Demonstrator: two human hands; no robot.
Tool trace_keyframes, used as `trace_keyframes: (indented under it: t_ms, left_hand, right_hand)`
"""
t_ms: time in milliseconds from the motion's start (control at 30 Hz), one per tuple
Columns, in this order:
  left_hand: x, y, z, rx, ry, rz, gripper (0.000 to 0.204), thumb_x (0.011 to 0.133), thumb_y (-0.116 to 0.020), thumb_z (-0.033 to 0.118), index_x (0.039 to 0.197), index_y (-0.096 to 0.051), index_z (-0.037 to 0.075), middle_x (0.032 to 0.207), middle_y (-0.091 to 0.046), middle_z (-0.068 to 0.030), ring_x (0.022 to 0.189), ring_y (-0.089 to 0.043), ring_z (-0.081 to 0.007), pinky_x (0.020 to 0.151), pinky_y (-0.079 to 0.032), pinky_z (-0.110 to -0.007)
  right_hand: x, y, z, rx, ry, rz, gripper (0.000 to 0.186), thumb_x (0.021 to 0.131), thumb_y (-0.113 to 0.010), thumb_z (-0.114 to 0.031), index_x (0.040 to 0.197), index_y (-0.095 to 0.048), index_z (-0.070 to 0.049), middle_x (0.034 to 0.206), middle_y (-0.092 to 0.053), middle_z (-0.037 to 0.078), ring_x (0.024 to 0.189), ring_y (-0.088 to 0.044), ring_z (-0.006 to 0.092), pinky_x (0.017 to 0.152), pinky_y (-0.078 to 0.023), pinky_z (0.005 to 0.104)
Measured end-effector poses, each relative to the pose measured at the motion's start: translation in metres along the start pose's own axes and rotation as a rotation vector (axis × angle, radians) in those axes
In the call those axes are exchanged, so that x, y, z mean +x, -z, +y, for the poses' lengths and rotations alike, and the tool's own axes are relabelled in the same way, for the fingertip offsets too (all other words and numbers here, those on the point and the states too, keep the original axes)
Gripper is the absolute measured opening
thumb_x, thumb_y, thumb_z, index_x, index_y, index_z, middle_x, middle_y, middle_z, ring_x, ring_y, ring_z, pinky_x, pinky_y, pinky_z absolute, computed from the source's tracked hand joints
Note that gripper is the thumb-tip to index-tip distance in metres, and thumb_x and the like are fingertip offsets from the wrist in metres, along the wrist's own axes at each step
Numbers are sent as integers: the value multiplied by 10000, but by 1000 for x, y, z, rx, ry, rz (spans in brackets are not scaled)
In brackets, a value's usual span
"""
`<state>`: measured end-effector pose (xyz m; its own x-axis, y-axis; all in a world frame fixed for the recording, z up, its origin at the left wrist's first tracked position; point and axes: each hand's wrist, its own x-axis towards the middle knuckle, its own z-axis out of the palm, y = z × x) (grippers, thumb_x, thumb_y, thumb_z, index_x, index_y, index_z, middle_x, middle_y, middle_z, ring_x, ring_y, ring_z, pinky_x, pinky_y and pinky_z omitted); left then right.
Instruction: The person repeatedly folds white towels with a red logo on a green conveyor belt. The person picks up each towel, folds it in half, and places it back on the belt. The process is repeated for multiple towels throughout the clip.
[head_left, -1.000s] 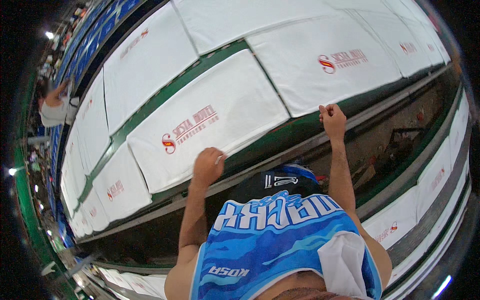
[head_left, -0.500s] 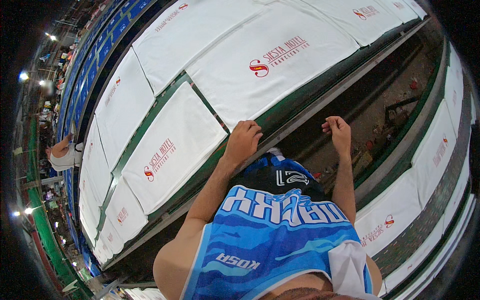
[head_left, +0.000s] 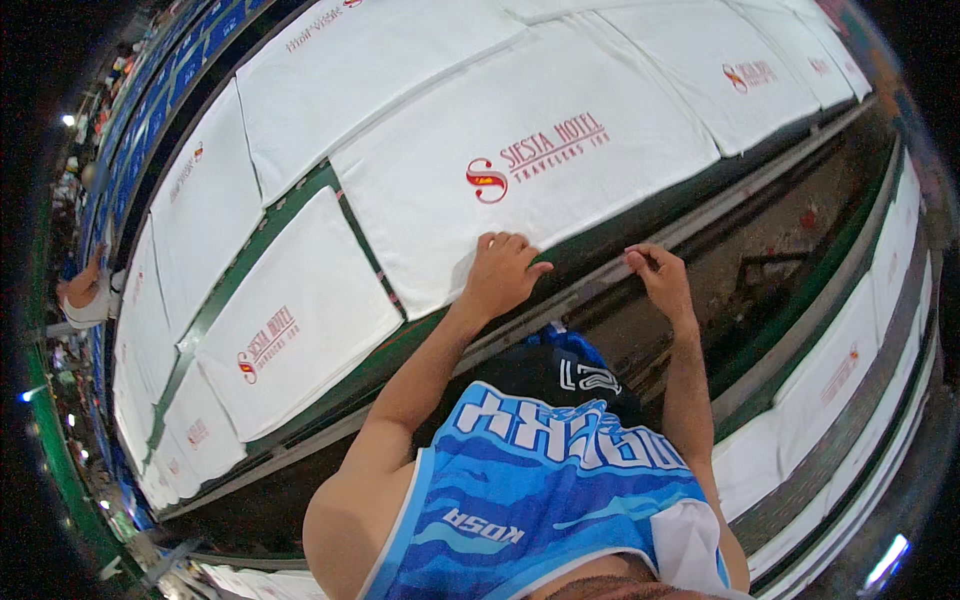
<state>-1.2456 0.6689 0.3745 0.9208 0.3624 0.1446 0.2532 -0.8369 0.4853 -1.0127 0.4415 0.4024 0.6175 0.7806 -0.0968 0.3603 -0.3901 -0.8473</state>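
Note:
Flat on a long green printing table lies a white cloth (head_left: 430, 190) with a red and yellow emblem and red lettering. My left hand (head_left: 500, 272) rests on its near edge, fingers laid on the fabric and thumb spread to the side, holding nothing visible. To the right, my right hand (head_left: 660, 285) hovers by the metal rail (head_left: 590, 287) at the table's side. Its fingers are loosely bent, with a small gap to the thumb and nothing visible between them. Another printed white cloth (head_left: 300, 310) lies left of my left hand, across a narrow green strip.
Several more printed white cloths cover the table (head_left: 268, 232). A second table with white cloths (head_left: 830, 375) runs along the right, beyond a dark aisle (head_left: 740, 285). A person (head_left: 90, 295) stands at the far left, near blue panels (head_left: 160, 110).
My left hand has moved from the corner gap between two cloths onto the near edge of the larger cloth. My right hand has shifted slightly left. The cloths sit farther left in view.

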Motion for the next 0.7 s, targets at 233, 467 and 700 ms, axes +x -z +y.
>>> trace_keyframes:
  t_ms: [233, 467, 700]
  left_hand:
    - [7, 9, -149, 205, 470, 537, 259, 952, -720, 215, 1117, -725, 15, 1186, -717, -177, 1169, -639, -370, 1064, -460, -481]
    - [1, 46, -251, 420, 921, 544, 362, 975, -682, 226, 1209, -695, -50, 1373, -624, -260, 1319, -554, -416, 1138, -410, -497]
    - [55, 83, -274, 252, 1278, 473, 408, 977, -682, 318, 1169, -705, -41, 1255, -691, -277, 1198, -646, -426, 1026, -496, -503]
  right_hand:
    - [213, 93, 15, -84, 23, 4, 295, 1055, -660, -261, 1127, -746, 11, 913, -754, 56, 849, -663, 118, 807, -533, 292]
    - [428, 100, 72, -463, 106, 193, 343, 1014, -657, -346, 1106, -766, -35, 1012, -773, 163, 951, -729, 277, 883, -553, 391]
    - [510, 98, 100, -692, 159, 336, 362, 979, -652, -386, 1093, -775, -65, 1037, -747, 217, 1082, -695, 396, 980, -538, 497]
